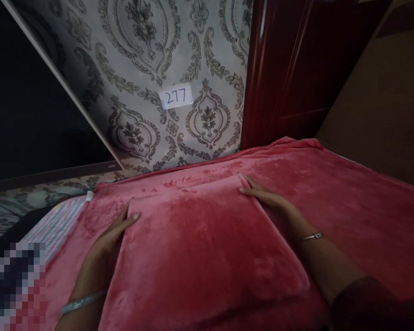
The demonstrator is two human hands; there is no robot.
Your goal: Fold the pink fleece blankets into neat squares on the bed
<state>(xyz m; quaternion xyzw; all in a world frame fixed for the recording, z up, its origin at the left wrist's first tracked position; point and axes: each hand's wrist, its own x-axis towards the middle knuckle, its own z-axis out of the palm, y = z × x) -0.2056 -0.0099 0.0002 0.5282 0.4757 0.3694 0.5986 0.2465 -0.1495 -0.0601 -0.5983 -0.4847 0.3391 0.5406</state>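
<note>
A folded red plush blanket lies in front of me, its far edge slightly raised. My left hand holds its far left corner, thumb on top and the other fingers mostly hidden behind the edge. At the far right corner, my right hand grips in the same way, with the thumb tip on the cloth. Beneath the folded piece spreads a larger red plush cover of similar colour.
Striped cloth shows at the left, beside the cover's edge. Behind are a patterned wall with a paper label reading 277, a dark screen at left and a dark red wooden panel at right. The lower left corner is pixelated.
</note>
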